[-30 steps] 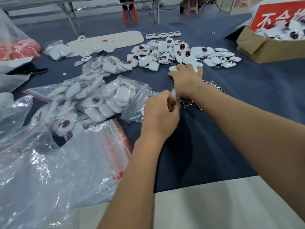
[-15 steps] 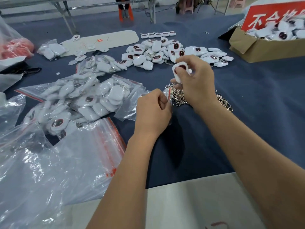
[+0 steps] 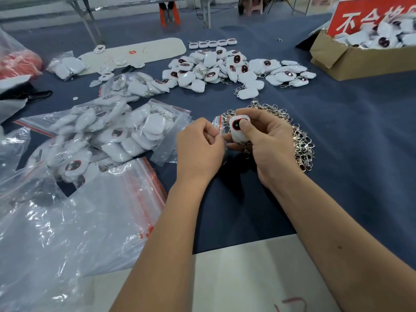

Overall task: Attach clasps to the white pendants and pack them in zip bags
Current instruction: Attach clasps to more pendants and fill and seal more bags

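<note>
While a white pendant is held upright between the thumb and curled fingers of the right hand, the mouth of a small zip bag is pinched by the left hand just beside it. The pile of clasps lies behind that grip. The bag mouth should be kept spread and the pendant slid in bottom first, so that its dangling clasp is not snagged.

Filled zip bags lie left, clasps right, loose pendants behind them.
</note>
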Available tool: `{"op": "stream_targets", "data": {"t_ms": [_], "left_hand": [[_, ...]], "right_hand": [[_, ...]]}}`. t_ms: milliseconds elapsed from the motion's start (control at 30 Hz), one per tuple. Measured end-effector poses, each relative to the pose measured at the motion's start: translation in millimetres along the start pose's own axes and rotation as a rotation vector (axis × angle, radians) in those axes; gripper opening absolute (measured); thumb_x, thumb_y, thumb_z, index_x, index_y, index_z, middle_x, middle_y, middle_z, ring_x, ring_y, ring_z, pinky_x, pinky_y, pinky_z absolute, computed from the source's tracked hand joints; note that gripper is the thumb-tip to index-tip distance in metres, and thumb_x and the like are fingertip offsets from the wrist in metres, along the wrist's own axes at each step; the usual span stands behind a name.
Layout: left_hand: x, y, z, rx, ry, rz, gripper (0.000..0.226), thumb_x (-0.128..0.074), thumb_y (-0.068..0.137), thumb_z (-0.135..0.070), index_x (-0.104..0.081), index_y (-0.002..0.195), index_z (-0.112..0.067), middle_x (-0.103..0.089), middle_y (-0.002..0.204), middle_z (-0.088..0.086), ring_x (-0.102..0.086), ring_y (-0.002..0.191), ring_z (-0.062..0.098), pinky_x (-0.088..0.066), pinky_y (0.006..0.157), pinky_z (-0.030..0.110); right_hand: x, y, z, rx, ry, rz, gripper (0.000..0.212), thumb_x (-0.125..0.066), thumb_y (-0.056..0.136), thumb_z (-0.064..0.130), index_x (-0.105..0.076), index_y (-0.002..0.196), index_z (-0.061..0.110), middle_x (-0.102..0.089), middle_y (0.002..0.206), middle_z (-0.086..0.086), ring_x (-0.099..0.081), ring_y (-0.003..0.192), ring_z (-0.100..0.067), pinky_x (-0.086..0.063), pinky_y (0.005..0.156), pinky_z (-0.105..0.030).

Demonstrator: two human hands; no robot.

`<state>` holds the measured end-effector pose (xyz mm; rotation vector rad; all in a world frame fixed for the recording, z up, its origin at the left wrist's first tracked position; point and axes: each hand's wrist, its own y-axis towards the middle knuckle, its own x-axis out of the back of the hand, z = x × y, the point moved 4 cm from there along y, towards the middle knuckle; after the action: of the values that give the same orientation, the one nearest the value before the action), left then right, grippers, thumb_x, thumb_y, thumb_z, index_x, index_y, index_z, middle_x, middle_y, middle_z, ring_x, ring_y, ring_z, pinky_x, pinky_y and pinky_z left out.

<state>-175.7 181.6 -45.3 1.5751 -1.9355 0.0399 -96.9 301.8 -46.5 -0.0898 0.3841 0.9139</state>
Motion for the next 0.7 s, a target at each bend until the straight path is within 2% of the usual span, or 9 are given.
{"op": "stream_targets", "data": {"t_ms": [200,400,700], "left_hand": [[-0.6,-0.4,-0.4,0.001,-0.005,-0.006,0.020,-0.067,0.077,-0.006,-0.060,0.066,-0.021,-0.063,0.060,-0.006,-0.054,0.056,0.000,-0.040,0.055,0.009],[-0.3,-0.1,0.0,0.004,-0.005,-0.006,0.021,-0.068,0.078,-0.007,-0.060,0.066,-0.022,-0.062,0.060,-0.007,-0.054,0.055,-0.001,-0.040,0.054,0.008],[-0.3,-1.2,0.3,0.014,-0.026,-0.006,0.021,-0.069,0.079,-0.007,-0.060,0.066,-0.022,-0.061,0.059,-0.007,-0.052,0.053,-0.003,-0.040,0.053,0.008]], "right_hand": [[1.1,2.0,-1.4,0.009,-0.036,-0.047,0.013,-0.058,0.101,-0.002,-0.068,0.108,0.004,-0.076,0.080,-0.009,-0.075,0.068,-0.024,-0.058,0.058,-0.028],[2.5,3.1,-2.6,0.033,-0.150,-0.037,0.013,-0.066,0.094,-0.002,-0.070,0.105,0.003,-0.077,0.091,-0.021,-0.075,0.068,-0.025,-0.052,0.051,-0.024],[2.6,5.2,-5.9,0.033,-0.153,-0.021,0.015,-0.063,0.095,-0.001,-0.069,0.104,0.009,-0.078,0.091,-0.015,-0.076,0.073,-0.025,-0.052,0.053,-0.023]]}}
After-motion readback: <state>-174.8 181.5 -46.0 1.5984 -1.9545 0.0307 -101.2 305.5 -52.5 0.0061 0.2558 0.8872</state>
